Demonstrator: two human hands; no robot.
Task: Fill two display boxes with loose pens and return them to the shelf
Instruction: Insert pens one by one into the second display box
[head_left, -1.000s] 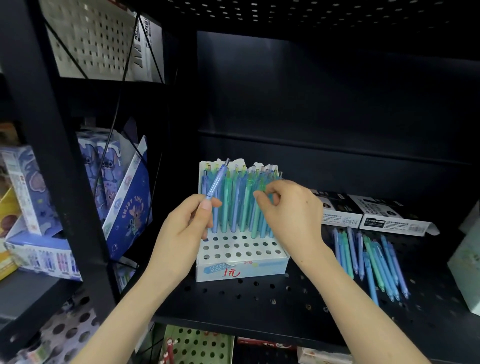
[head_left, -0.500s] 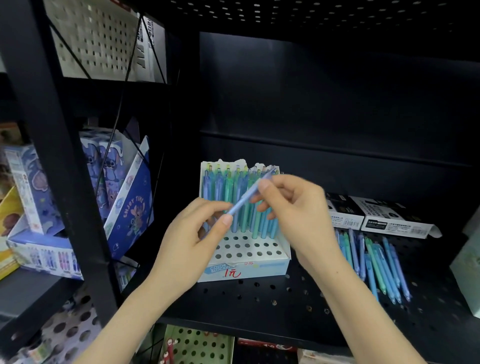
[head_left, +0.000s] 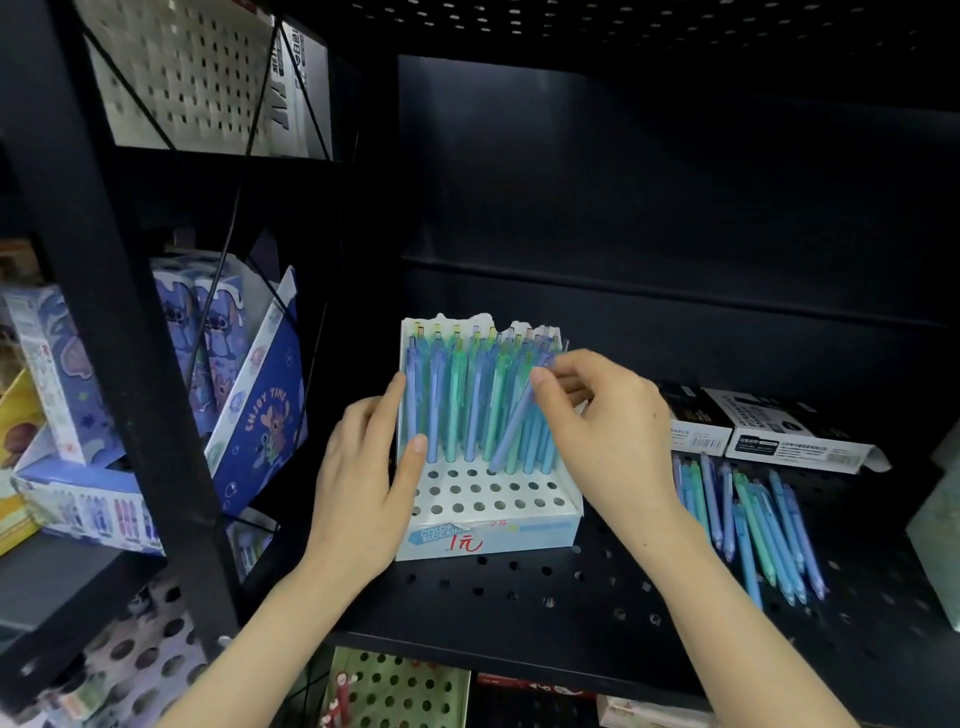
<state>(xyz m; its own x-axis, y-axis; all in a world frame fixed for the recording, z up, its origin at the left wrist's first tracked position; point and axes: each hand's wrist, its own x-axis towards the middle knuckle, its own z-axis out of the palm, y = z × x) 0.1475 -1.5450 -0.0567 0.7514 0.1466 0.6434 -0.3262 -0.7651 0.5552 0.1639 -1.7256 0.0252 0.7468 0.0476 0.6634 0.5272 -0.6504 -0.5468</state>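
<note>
Left hand (head_left: 363, 483), right hand (head_left: 608, 436) bare; forearms sleeveless, ringless.

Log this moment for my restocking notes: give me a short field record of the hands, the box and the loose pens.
left hand: steadies display box at its left side
right hand: pinches a tilted blue pen, tip at the holes
box: back rows filled, front holes bare
loose pens: lying on black shelf, right of box

Left hand (head_left: 363, 483): reaching in from the shelf's front edge, palm lying flat, fingers straight, thumb extending forward, holding nothing. Right hand (head_left: 608, 436): reaching in beside it, wrist lifting, thumb and forefinger pinching a slanting pen (head_left: 511, 426).
</note>
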